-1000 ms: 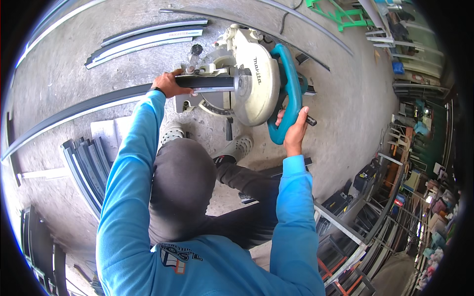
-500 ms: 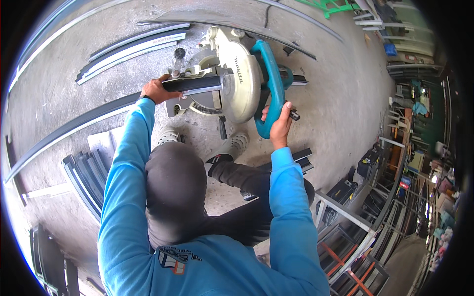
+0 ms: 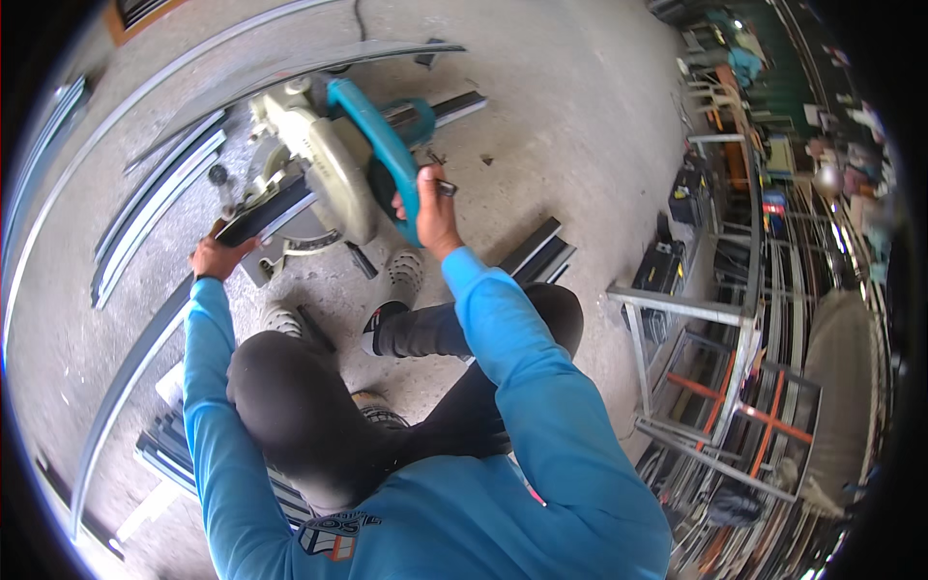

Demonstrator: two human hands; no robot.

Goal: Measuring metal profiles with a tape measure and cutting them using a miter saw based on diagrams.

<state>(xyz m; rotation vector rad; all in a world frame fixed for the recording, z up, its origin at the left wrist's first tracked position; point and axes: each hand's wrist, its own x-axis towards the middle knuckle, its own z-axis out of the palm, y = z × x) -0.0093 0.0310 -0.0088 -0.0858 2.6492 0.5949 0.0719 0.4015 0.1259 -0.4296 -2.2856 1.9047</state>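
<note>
A mitre saw (image 3: 333,179) with a cream blade guard and a teal handle (image 3: 385,145) stands on the floor ahead of my feet. My right hand (image 3: 435,208) is wrapped round the lower part of that handle. At the saw's left side, my left hand (image 3: 220,256) grips a dark metal profile (image 3: 271,211) lying across the saw base. Its fingers are partly hidden by the profile. The guard covers the blade, so I cannot see whether it touches the metal. A piece of dark profile (image 3: 459,108) sticks out beyond the saw's right side.
Long profiles (image 3: 159,208) lie on the concrete floor to the left, with more stacked beside my left knee (image 3: 169,449). Short dark offcuts (image 3: 534,253) lie near my right knee. A metal frame rack (image 3: 681,302) and black tool cases (image 3: 662,269) stand at the right.
The view has turned rightward, so the saw and both hands appear further left and tilted. Both hands keep their holds on the handle and the profile.
</note>
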